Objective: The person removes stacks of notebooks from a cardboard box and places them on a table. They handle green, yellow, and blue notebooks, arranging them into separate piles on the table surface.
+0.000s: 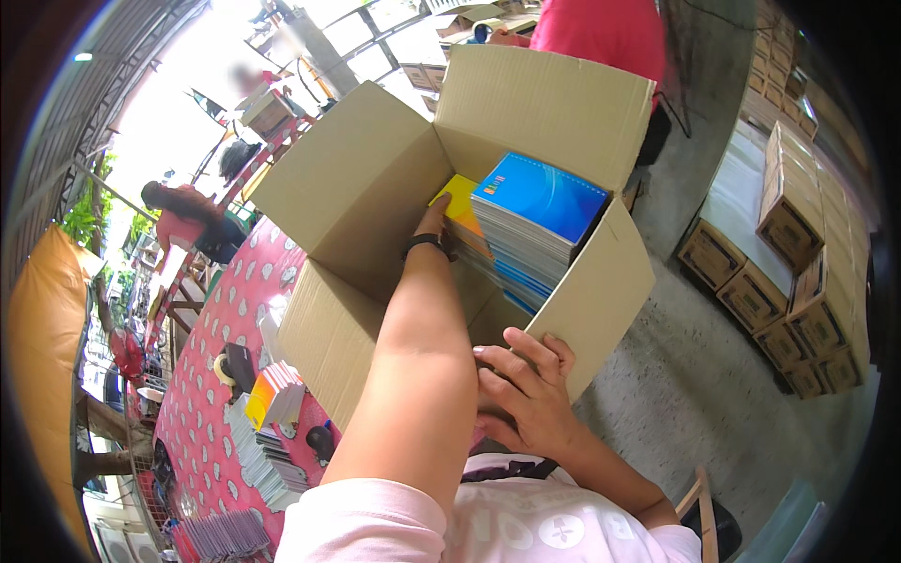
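Note:
In front of me is an open cardboard box (361, 174) with its flaps raised. My left arm reaches deep inside, and my left hand (433, 220) is closed at the side of a stack of yellow notebooks (461, 199), its thumb by the top cover; most of its fingers are hidden. Right of that stack stands a taller pile of blue spiral notebooks (544, 199), close to the box wall. Near the box's front edge, my right hand (530, 389) has its fingers spread and bent against the cardboard, holding nothing that I can see.
A pink patterned tablecloth (221, 361) lies to the left, bearing orange-and-yellow notebooks (275, 394), a tape dispenser (236, 368) and stacked booklets (272, 469). Cartons (793, 300) are piled on the right. A person in red (601, 38) is beyond the box; another person (192, 225) is at far left.

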The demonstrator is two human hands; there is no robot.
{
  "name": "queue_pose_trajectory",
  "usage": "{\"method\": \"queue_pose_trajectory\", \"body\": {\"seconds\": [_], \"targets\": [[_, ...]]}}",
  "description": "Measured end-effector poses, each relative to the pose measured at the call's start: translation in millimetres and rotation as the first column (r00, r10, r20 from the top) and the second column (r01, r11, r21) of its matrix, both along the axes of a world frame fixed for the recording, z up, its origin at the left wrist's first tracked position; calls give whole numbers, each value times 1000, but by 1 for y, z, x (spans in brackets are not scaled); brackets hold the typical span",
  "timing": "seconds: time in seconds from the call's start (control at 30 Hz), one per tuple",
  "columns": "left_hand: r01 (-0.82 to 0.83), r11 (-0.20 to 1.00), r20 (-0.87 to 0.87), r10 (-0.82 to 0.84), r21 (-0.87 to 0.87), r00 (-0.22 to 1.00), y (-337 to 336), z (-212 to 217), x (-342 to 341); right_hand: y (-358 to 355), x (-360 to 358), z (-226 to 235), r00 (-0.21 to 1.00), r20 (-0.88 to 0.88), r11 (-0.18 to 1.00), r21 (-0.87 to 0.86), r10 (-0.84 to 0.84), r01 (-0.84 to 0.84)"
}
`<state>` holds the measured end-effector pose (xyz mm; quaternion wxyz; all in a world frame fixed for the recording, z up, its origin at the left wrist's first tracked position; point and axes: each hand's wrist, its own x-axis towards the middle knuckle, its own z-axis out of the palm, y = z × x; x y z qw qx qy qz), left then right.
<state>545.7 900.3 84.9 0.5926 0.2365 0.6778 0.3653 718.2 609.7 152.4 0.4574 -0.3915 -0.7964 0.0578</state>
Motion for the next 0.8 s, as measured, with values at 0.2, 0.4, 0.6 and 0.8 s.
{"method": "queue_pose_trajectory", "body": {"seconds": [0.2,0.4,0.6,0.8], "targets": [[-30,964,-125,65,265,990,3,-17,-30,0,-11,-6,997,-60,996,70,52,-48],[-19,970,-401,118,242,908,-9,39,8,10,-12,-21,993,-117,991,132,9,7],[104,961,-525,48,255,850,0,61,8,14,-18,-22,988,-155,985,167,-7,33],[197,959,-366,-112,204,924,34,32,-20,7,-17,-18,990,-138,991,129,-1,19]]}}
